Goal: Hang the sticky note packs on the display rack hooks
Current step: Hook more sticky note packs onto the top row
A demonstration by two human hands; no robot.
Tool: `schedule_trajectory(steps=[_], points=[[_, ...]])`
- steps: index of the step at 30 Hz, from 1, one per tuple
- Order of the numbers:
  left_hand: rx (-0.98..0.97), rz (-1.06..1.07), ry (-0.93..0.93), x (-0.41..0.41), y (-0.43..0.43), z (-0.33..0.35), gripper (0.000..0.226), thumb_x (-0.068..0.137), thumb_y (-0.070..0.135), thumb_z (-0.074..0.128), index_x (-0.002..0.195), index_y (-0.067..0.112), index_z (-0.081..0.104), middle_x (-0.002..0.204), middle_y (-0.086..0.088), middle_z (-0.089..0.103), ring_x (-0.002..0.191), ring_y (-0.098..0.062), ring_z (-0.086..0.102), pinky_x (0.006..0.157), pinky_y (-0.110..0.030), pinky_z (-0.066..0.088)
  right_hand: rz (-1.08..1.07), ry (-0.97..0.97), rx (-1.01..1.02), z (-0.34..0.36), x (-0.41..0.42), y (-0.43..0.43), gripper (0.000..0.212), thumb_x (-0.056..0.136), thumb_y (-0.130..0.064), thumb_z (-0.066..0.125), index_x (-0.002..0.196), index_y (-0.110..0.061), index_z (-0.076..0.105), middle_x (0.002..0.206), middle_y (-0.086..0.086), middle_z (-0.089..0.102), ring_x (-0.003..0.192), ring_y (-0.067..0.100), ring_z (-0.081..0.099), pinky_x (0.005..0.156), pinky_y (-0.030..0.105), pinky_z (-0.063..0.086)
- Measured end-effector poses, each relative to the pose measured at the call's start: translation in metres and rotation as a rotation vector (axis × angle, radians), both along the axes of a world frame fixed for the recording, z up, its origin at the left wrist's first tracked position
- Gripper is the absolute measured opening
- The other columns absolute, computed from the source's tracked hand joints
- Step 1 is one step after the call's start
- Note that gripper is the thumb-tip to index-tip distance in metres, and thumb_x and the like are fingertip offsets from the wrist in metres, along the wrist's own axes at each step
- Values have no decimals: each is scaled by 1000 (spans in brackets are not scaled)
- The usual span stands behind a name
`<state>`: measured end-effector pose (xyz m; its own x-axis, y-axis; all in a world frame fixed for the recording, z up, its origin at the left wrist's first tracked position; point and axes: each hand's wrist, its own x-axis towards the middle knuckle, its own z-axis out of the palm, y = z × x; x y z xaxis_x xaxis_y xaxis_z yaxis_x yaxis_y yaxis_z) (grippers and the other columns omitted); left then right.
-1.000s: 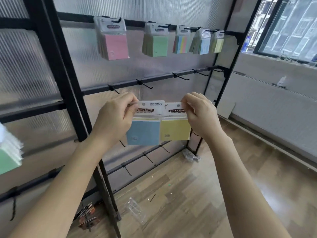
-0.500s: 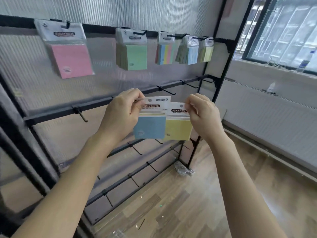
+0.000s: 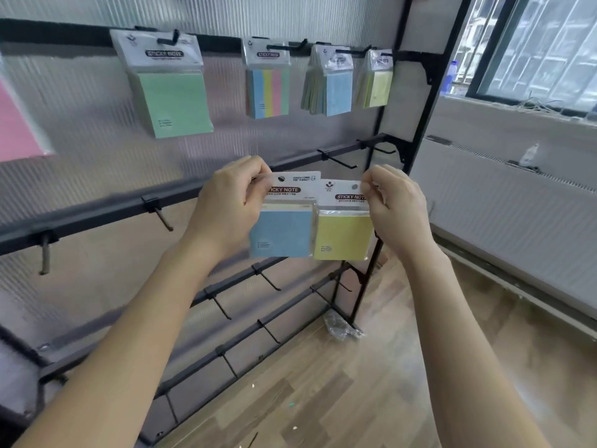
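My left hand [image 3: 227, 205] pinches the white header of a blue sticky note pack [image 3: 280, 232]. My right hand [image 3: 397, 208] pinches the header of a yellow sticky note pack [image 3: 342, 236]. Both packs hang side by side at chest height, the yellow one overlapping the blue one's right edge, in front of the black display rack's second rail [image 3: 97, 215]. On the top rail hang a green pack [image 3: 174, 101], a multicolour pack [image 3: 268, 88], a bunch of blue packs [image 3: 336, 88] and a bunch of yellow-green packs [image 3: 378, 82]. A pink pack [image 3: 16, 130] shows at the left edge.
Bare hooks [image 3: 163, 218] stick out from the second rail, with another [image 3: 339, 161] to the right of my hands. Lower rails carry more bare hooks [image 3: 269, 281]. A crumpled plastic wrapper [image 3: 342, 328] lies on the wood floor by the rack's foot. A window and white wall stand at right.
The view has shifted right and closer to the rack; the pink pack has slid to the left edge. Both hands still hold their packs side by side, slightly nearer the second rail.
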<state>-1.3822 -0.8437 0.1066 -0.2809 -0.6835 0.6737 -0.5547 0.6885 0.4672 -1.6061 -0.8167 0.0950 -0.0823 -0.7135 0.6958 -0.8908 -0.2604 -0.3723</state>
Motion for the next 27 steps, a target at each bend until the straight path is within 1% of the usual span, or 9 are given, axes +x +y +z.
schedule_trajectory(steps=[4, 6, 10, 13, 15, 19, 22, 25, 27], points=[[-9, 68, 14, -52, -27, -5, 15, 93, 13, 50, 79, 12, 52, 72, 13, 49, 67, -4, 43, 59, -22, 33, 84, 13, 23, 1, -56, -32, 21, 88, -4, 48, 72, -16, 39, 69, -9, 40, 74, 12, 36, 59, 28, 18], [-18, 112, 28, -79, -41, -4, 16, 93, 15, 50, 80, 7, 54, 73, 7, 52, 67, -11, 43, 59, -27, 31, 111, 20, 36, 6, -84, -49, 23, 89, -5, 47, 73, -18, 36, 67, -11, 37, 73, 11, 34, 60, 28, 18], [-14, 190, 49, -133, -64, 2, 16, 94, 14, 50, 81, 6, 55, 76, 1, 55, 70, -17, 44, 62, -27, 28, 156, 56, 33, 16, -136, -82, 14, 90, -7, 47, 77, -13, 48, 77, -5, 47, 78, 14, 39, 61, 30, 22], [-3, 256, 47, -163, -81, 8, 15, 94, 14, 49, 82, 7, 55, 72, 6, 52, 64, -12, 42, 56, -25, 26, 187, 89, 24, 23, -163, -108, 11, 89, -7, 45, 84, -8, 55, 84, 4, 56, 84, 22, 48, 63, 32, 30], [-2, 295, 36, -179, -93, 15, 16, 94, 16, 49, 82, 7, 54, 69, 9, 49, 61, -5, 42, 52, -19, 27, 208, 94, 25, 27, -176, -124, 11, 88, -6, 45, 84, -8, 55, 86, 5, 57, 85, 23, 49, 65, 33, 33], [-27, 339, 41, -198, -117, 28, 17, 95, 18, 48, 82, 8, 53, 75, 3, 53, 64, -12, 40, 55, -24, 30, 234, 93, 1, 33, -197, -157, 13, 90, -7, 44, 84, -7, 55, 86, 3, 57, 82, 21, 48, 65, 33, 35], [-64, 361, 31, -202, -137, 37, 16, 94, 17, 49, 82, 7, 54, 72, 4, 52, 63, -14, 41, 54, -29, 29, 254, 76, -18, 39, -208, -183, 13, 92, -9, 44, 82, -9, 52, 83, 0, 53, 79, 18, 45, 63, 31, 31], [-103, 391, 37, -201, -160, 49, 16, 93, 16, 51, 83, 5, 56, 67, 12, 48, 57, -2, 41, 52, -19, 29, 277, 71, -37, 47, -215, -210, 16, 93, -10, 44, 78, -16, 44, 79, -3, 48, 76, 15, 42, 61, 29, 24], [-104, 409, 26, -201, -174, 58, 16, 93, 16, 52, 81, 5, 55, 66, 11, 48, 56, 2, 41, 50, -12, 27, 293, 65, -54, 54, -217, -229, 15, 92, -10, 45, 79, -17, 45, 79, -4, 48, 76, 14, 41, 60, 28, 21]])
